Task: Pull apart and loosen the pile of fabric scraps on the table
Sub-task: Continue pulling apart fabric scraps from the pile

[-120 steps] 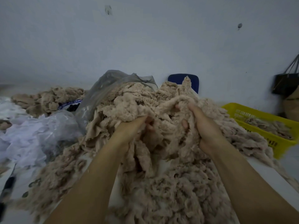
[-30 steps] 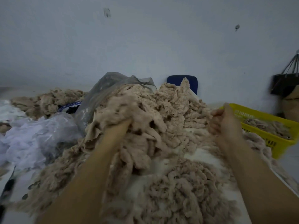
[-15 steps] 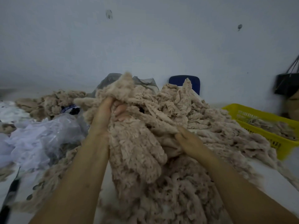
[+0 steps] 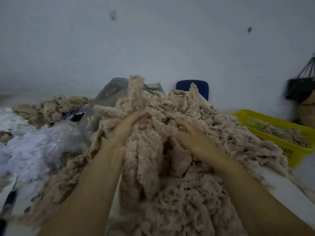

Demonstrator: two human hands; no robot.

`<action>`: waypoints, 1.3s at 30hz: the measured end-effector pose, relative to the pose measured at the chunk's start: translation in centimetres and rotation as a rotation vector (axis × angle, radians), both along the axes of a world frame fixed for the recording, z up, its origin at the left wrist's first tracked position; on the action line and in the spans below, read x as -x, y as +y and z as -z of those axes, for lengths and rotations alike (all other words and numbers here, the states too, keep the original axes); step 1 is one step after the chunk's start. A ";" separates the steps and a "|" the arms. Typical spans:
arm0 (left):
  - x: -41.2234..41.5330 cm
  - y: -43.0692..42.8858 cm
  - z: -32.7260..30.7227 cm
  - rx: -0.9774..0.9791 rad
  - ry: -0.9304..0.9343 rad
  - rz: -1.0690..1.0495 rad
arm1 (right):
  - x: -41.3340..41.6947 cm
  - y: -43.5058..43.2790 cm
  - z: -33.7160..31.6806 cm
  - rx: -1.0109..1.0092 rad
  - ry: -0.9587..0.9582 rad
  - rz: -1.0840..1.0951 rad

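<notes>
Work is being done at the middle of the bench (image 4: 300,201), where the pile of fabric scraps (image 4: 204,113) is being kept heaped straight ahead and is spilling toward the near edge. A beige clump (image 4: 143,159) is being lifted out of the pile by the left hand (image 4: 126,128). Fingers and thumb are being closed round its middle, so one end is being left standing above the fist and the rest is being left hanging toward the bench. Likely reason: the weight of the hanging part is being used to drag strands free.

The right hand (image 4: 192,137) is being laid back-up on the scraps just beside the clump, with fingers reaching forward into the heap. Its fingertips are being hidden by fabric and blur, so whether anything is being pinched cannot be told. This is being judged as a counter-hold, with the pile being pinned while the clump is being drawn away. Much of the pile is being seen as matted, so the task is being judged far from done.

A yellow basket (image 4: 288,151), partly filled with similar scraps, is being kept at the right near the pile, probably for easy reach. A clear plastic bag (image 4: 110,92) is being left slumped behind the pile on the left, with white material (image 4: 34,150) being heaped in front of it. A second beige heap (image 4: 51,106) is being kept apart at the far left.
</notes>
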State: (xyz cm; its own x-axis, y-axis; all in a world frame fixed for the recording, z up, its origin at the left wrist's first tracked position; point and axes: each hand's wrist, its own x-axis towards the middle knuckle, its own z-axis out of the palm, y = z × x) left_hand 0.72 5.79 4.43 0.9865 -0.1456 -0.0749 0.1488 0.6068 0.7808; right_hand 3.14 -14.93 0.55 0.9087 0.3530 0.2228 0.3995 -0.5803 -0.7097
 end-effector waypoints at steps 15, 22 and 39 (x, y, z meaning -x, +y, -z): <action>0.2 -9.0 1.3 -0.843 0.005 -0.017 | 0.9 1.1 3.2 -0.335 -0.014 0.122; -0.4 -9.3 1.7 -0.516 0.091 -0.190 | 2.9 0.7 2.9 -0.806 0.381 -0.124; -1.1 -6.0 3.4 -0.754 -0.083 -0.064 | -0.9 -10.9 -0.2 -1.762 0.176 0.345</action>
State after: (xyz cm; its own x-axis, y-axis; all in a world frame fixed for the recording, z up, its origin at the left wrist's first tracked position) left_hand 1.83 -0.20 1.05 0.9980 -0.0271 -0.0568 0.0541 -0.0897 0.9945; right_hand 4.01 -25.83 0.79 0.9340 -0.3571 -0.0092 0.2970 0.7905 -0.5357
